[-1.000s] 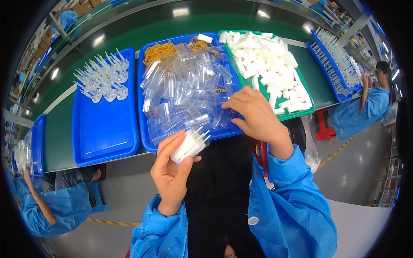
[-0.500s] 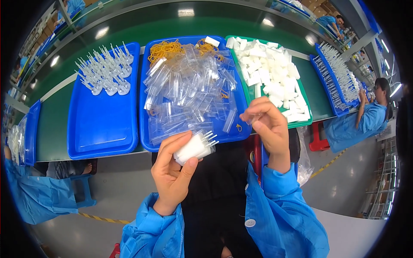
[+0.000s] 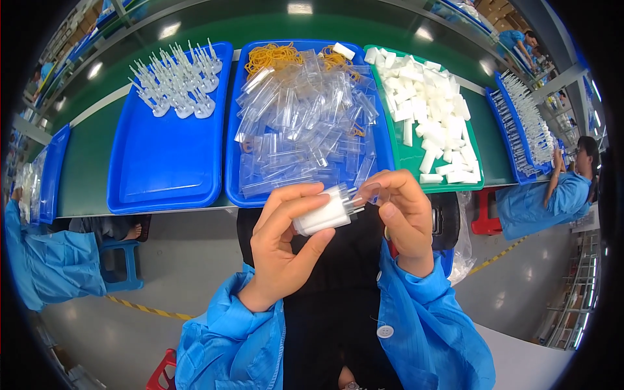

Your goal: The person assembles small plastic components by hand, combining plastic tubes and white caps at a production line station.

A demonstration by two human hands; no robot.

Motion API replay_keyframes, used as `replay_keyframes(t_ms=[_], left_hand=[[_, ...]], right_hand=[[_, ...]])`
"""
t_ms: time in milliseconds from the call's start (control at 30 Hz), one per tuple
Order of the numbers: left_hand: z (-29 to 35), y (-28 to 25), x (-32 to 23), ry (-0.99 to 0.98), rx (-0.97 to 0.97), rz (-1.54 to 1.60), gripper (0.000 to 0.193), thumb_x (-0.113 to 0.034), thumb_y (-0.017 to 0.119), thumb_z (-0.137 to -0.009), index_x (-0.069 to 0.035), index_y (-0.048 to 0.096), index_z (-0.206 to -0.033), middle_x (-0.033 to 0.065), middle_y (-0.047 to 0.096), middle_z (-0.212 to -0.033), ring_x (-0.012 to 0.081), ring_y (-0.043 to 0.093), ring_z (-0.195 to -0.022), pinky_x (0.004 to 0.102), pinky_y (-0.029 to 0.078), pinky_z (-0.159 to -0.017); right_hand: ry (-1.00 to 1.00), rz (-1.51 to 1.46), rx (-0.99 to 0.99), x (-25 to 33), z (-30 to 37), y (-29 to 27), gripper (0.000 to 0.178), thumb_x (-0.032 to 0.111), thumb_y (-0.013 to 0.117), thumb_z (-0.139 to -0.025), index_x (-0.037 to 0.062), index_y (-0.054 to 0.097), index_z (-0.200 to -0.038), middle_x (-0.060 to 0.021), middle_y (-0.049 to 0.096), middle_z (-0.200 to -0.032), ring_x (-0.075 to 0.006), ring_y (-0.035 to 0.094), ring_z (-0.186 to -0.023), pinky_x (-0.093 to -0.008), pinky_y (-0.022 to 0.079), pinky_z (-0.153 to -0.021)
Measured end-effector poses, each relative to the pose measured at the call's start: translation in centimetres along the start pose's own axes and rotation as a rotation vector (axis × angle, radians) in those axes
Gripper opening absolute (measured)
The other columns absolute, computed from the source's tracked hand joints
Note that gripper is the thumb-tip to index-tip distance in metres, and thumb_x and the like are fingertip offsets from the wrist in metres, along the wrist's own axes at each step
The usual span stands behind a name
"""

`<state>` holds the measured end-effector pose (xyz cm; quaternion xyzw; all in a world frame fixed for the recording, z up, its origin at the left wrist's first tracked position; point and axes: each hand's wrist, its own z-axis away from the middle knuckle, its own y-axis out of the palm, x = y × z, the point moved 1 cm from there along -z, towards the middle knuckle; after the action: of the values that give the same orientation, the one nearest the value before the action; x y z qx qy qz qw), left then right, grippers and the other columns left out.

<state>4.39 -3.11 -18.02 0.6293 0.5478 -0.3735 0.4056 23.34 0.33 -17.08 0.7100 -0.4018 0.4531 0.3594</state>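
Note:
My left hand [image 3: 284,250] grips a bundle of white plastic pieces [image 3: 323,212] with thin clear tips pointing right. My right hand [image 3: 401,216] pinches a small clear plastic sleeve [image 3: 368,193] at those tips. Both hands are held close together above my lap, in front of the table's near edge. Just beyond them, the middle blue tray [image 3: 237,185] holds a heap of clear sleeves [image 3: 305,123] and yellow rubber bands [image 3: 273,55].
A left blue tray [image 3: 162,169] carries white pointed parts [image 3: 179,81] at its far end. A green tray [image 3: 406,159] on the right holds white foam blocks [image 3: 426,114]. Further right, a blue tray [image 3: 513,140] with rows of parts and a seated person [image 3: 552,198]; another person [image 3: 39,260] at left.
My right hand came back from the middle tray with a clear sleeve and met my left hand. The bundle now lies more level, tips toward the right hand.

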Motion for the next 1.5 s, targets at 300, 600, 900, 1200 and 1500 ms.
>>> replay_keyframes(t_ms=[300, 600, 900, 1200, 1500], left_hand=[[0.3, -0.2, 0.3, -0.095, -0.050, 0.092, 0.039, 0.007, 0.069, -0.080, 0.002, 0.061, -0.118, 0.0156, 0.048, -0.128, 0.0234, 0.059, -0.111, 0.0297, 0.056, -0.086], [0.1, 0.0, 1.0, -0.083, -0.067, -0.005, 0.039, 0.005, 0.072, -0.077, -0.001, 0.065, -0.115, 0.0127, 0.046, -0.127, 0.0228, 0.059, -0.109, 0.0317, 0.058, -0.085], [0.1, 0.4, 0.8, 0.018, -0.136, -0.264, 0.035, 0.002, 0.074, -0.077, -0.002, 0.068, -0.111, 0.0134, 0.053, -0.115, 0.0226, 0.063, -0.099, 0.0294, 0.057, -0.075], [0.0, 0.3, 1.5, 0.084, -0.145, -0.266, 0.030, 0.003, 0.074, -0.076, -0.001, 0.068, -0.105, 0.0131, 0.054, -0.114, 0.0237, 0.061, -0.103, 0.0284, 0.057, -0.073], [0.2, 0.4, 1.4, 0.083, -0.177, -0.104, 0.024, 0.005, 0.069, -0.078, 0.000, 0.065, -0.101, 0.0146, 0.053, -0.116, 0.0242, 0.058, -0.106, 0.0290, 0.056, -0.077]], right_hand=[[-0.026, -0.039, -0.064, 0.0, 0.1, 0.6, 0.026, 0.010, 0.053, -0.095, -0.0035, 0.051, -0.117, -0.0131, 0.060, -0.106, -0.0186, 0.058, -0.102, -0.0345, 0.046, -0.091], [0.065, -0.034, -0.155, -0.4, 0.2, 0.8, 0.025, 0.009, 0.051, -0.096, -0.0037, 0.051, -0.118, -0.0125, 0.061, -0.108, -0.0187, 0.059, -0.103, -0.0325, 0.046, -0.091], [0.066, 0.082, -0.232, -0.3, 0.5, 1.1, 0.026, 0.008, 0.053, -0.094, -0.0036, 0.052, -0.118, -0.0109, 0.061, -0.108, -0.0171, 0.058, -0.103, -0.0303, 0.044, -0.092], [-0.107, 0.332, -0.142, 0.3, 0.3, 1.4, 0.025, 0.010, 0.055, -0.093, -0.0028, 0.055, -0.115, -0.0126, 0.064, -0.103, -0.0163, 0.059, -0.094, -0.0291, 0.047, -0.085], [-0.092, 0.106, -0.123, 0.2, 0.5, 1.8, 0.027, 0.013, 0.053, -0.096, -0.0035, 0.052, -0.117, -0.0163, 0.064, -0.110, -0.0214, 0.060, -0.104, -0.0356, 0.049, -0.092]])
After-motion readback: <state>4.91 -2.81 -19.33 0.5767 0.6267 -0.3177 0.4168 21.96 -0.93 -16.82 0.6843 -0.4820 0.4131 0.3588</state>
